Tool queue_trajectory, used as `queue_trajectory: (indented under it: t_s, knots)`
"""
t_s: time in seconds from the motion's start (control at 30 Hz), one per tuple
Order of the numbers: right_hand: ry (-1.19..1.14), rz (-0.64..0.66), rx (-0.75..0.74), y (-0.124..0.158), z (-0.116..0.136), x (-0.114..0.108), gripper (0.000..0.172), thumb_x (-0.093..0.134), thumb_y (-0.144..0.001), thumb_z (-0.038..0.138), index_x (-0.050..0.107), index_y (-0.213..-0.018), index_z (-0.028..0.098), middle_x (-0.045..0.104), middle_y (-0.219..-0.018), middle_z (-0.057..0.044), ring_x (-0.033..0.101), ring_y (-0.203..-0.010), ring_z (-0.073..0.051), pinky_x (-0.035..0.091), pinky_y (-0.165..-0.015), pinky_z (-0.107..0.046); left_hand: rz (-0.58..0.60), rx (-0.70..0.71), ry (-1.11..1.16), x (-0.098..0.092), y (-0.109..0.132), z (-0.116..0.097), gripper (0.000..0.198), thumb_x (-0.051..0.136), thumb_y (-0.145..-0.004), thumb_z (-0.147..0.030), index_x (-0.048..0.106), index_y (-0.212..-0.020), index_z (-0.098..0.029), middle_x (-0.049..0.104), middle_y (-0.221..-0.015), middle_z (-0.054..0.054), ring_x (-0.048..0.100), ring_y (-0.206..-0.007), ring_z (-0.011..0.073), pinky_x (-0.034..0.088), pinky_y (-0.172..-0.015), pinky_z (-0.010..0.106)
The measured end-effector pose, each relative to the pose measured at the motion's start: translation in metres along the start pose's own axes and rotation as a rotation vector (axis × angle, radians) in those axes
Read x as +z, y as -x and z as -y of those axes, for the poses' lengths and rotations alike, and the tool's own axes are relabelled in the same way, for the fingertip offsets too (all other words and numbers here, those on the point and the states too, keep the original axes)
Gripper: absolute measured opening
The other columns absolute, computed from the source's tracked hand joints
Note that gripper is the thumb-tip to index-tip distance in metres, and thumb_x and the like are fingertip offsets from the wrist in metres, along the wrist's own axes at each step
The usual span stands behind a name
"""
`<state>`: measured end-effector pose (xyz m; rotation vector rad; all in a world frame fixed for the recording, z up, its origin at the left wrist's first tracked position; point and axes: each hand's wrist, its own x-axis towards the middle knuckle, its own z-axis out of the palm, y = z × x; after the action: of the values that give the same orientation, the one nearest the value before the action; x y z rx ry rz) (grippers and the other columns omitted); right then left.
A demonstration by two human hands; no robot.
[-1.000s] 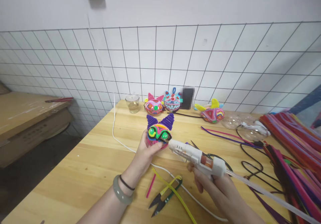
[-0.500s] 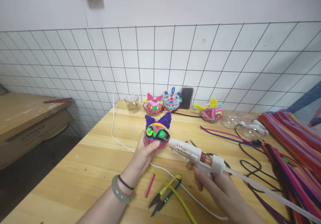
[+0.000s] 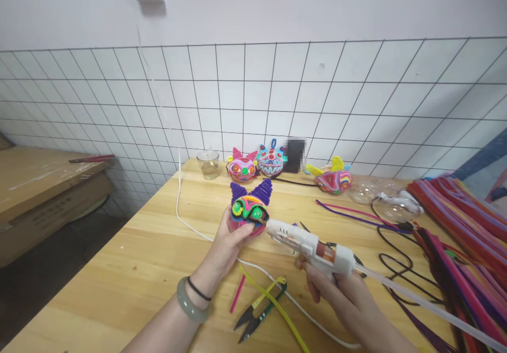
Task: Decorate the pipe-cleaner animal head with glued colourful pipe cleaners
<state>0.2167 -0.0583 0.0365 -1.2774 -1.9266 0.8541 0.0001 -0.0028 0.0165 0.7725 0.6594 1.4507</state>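
Observation:
My left hand (image 3: 230, 243) grips a round pipe-cleaner animal head (image 3: 250, 201) with purple pointed ears, green eyes and black outlines. Its thumb presses on the lower front, and the other fingers are hidden behind. My right hand (image 3: 340, 289) is wrapped round the handle of a white hot glue gun (image 3: 311, 245), a long clear glue stick (image 3: 420, 301) running out of its back. The gun's nozzle meets the right side of the head, by the eye; whether it touches is too small to tell. Below lie thread snips (image 3: 261, 311), a yellow pipe cleaner (image 3: 283, 316) and a short pink piece (image 3: 237, 293).
Two finished-looking heads (image 3: 242, 165) (image 3: 271, 160), a lidded glass cup (image 3: 208, 164) and another colourful figure (image 3: 335, 180) stand along the back. Clear plastic balls (image 3: 396, 205) and bundles of pipe cleaners (image 3: 463, 210) lie right. A white cord (image 3: 301, 305) and black cable (image 3: 407, 274) cross the table.
Very little differs. The held head sits very slightly lower in the view; the glue gun's nozzle stays at its right side, and both hands keep their grip.

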Motion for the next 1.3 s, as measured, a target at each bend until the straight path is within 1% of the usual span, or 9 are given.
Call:
queue_trajectory:
  t_s: [0.23,0.47,0.63,0.9,1.0,1.07,1.1,1.2,1.3]
  knots:
    - [0.021,0.043,0.022,0.001,-0.004,0.0,0.05,0.036,-0.093,0.053,0.055,-0.06,0.02,0.06,-0.065,-0.004,0.057,-0.063,-0.017,0.047,-0.061,-0.027,0.012,-0.002,0.011,0.001,0.001,-0.001,0.049,0.076,-0.066,-0.019,0.056,-0.111,-0.021,0.066,-0.107,0.006,0.062,-0.098,0.0222,0.047,-0.093,0.041]
    - [0.034,0.038,0.011,0.0,-0.005,-0.001,0.05,0.035,-0.094,0.051,0.052,-0.059,0.021,0.06,-0.065,-0.005,0.058,-0.065,-0.018,0.047,-0.061,-0.027,0.027,-0.002,0.01,-0.001,0.0,0.0,0.045,0.075,-0.068,-0.019,0.058,-0.11,-0.021,0.066,-0.108,0.007,0.062,-0.099,0.0237,0.048,-0.092,0.043]
    - [0.025,0.011,-0.008,-0.002,-0.003,-0.001,0.05,0.035,-0.093,0.053,0.051,-0.057,0.021,0.058,-0.062,-0.004,0.057,-0.062,-0.018,0.047,-0.061,-0.027,0.031,-0.005,0.004,-0.001,0.001,-0.001,0.044,0.074,-0.069,-0.02,0.058,-0.11,-0.022,0.067,-0.108,0.007,0.062,-0.099,0.0238,0.048,-0.091,0.043]
    - [-0.059,-0.025,-0.01,-0.004,-0.003,0.0,0.048,0.043,-0.091,0.051,0.056,-0.057,0.019,0.063,-0.065,-0.006,0.057,-0.063,-0.018,0.047,-0.061,-0.028,0.02,-0.004,-0.006,0.0,0.001,-0.001,0.042,0.073,-0.07,-0.019,0.058,-0.11,-0.021,0.067,-0.107,0.006,0.063,-0.097,0.0222,0.048,-0.091,0.042]
    - [-0.177,-0.063,0.062,-0.004,-0.002,0.002,0.042,0.048,-0.089,0.052,0.064,-0.07,0.018,0.06,-0.057,-0.003,0.054,-0.055,-0.016,0.044,-0.055,-0.027,0.038,0.0,0.003,0.0,0.001,-0.001,0.041,0.071,-0.071,-0.019,0.058,-0.11,-0.02,0.067,-0.108,0.007,0.063,-0.098,0.0231,0.049,-0.09,0.042]
    - [-0.309,-0.078,0.146,-0.005,-0.003,0.0,0.041,0.052,-0.086,0.054,0.067,-0.085,0.015,0.057,-0.048,0.0,0.047,-0.045,-0.013,0.037,-0.047,-0.024,0.046,0.005,0.011,-0.001,0.0,-0.001,0.041,0.071,-0.071,-0.019,0.058,-0.11,-0.02,0.067,-0.109,0.008,0.063,-0.099,0.0242,0.049,-0.089,0.043]
    - [-0.372,-0.073,0.19,-0.006,-0.004,-0.003,0.044,0.054,-0.084,0.055,0.068,-0.087,0.014,0.056,-0.045,0.001,0.043,-0.041,-0.012,0.033,-0.043,-0.023,0.041,0.002,0.013,-0.001,0.0,-0.001,0.042,0.071,-0.071,-0.02,0.058,-0.111,-0.02,0.067,-0.11,0.008,0.063,-0.1,0.0246,0.049,-0.089,0.043]
    - [-0.478,-0.06,0.288,-0.015,-0.013,-0.017,0.05,0.06,-0.076,0.059,0.07,-0.075,0.011,0.058,-0.041,-0.003,0.033,-0.033,-0.008,0.022,-0.037,-0.022,-0.009,-0.03,0.026,-0.001,-0.001,-0.003,0.044,0.073,-0.069,-0.019,0.057,-0.109,-0.021,0.068,-0.107,0.007,0.065,-0.096,0.0244,0.05,-0.089,0.046]
    - [-0.458,-0.126,0.356,-0.028,-0.029,-0.032,0.055,0.058,-0.073,0.065,0.07,-0.07,0.012,0.064,-0.046,-0.007,0.034,-0.03,-0.008,0.019,-0.034,-0.022,-0.064,-0.039,0.051,-0.002,-0.003,-0.004,0.043,0.075,-0.066,-0.019,0.056,-0.106,-0.022,0.069,-0.102,0.005,0.066,-0.093,0.0234,0.05,-0.088,0.045]
